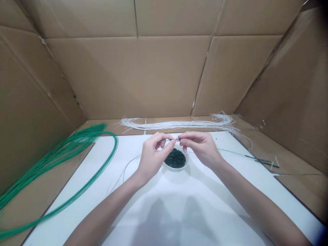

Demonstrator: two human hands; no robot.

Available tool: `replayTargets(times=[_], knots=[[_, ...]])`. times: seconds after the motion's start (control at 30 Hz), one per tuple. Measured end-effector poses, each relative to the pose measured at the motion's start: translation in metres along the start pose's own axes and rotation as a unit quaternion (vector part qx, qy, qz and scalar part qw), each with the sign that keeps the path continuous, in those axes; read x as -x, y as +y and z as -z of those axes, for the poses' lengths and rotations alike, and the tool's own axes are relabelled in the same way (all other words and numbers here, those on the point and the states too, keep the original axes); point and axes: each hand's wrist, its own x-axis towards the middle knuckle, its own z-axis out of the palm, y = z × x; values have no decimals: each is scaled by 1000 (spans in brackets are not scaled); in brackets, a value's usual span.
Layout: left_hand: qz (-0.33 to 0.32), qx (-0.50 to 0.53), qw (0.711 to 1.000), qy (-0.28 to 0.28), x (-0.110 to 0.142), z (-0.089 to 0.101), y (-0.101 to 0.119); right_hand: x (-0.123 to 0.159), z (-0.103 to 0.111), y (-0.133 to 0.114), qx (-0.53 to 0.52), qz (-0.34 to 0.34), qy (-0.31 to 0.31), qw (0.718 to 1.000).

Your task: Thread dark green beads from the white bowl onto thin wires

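My left hand and my right hand meet above a small white bowl of dark green beads. Both hands pinch a thin pale thread with thumb and forefinger, fingertips nearly touching at a tiny reddish spot. The thread runs right across the white sheet to a short row of dark beads strung on it. Another stretch of thread loops down to the left below my left hand.
A bundle of white threads lies along the back. A long bundle of green cords curves over the left side. The white sheet lies on a cardboard floor, and cardboard walls stand on three sides.
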Motion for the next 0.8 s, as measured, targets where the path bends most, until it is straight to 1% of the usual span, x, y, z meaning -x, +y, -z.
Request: replayTargets(times=[0.1,0.37,0.6,0.8], knots=[[0,-4,1000,0,1,0,0,0,-3,-2,-9,5,10,1000],[-3,-7,1000,-2,2,-1,0,1,-2,-2,15,46,16,999],[2,-5,1000,-9,3,-1,1,2,-2,-1,31,63,16,997],[4,-10,1000,-10,3,-1,2,3,-3,-2,71,89,23,993]])
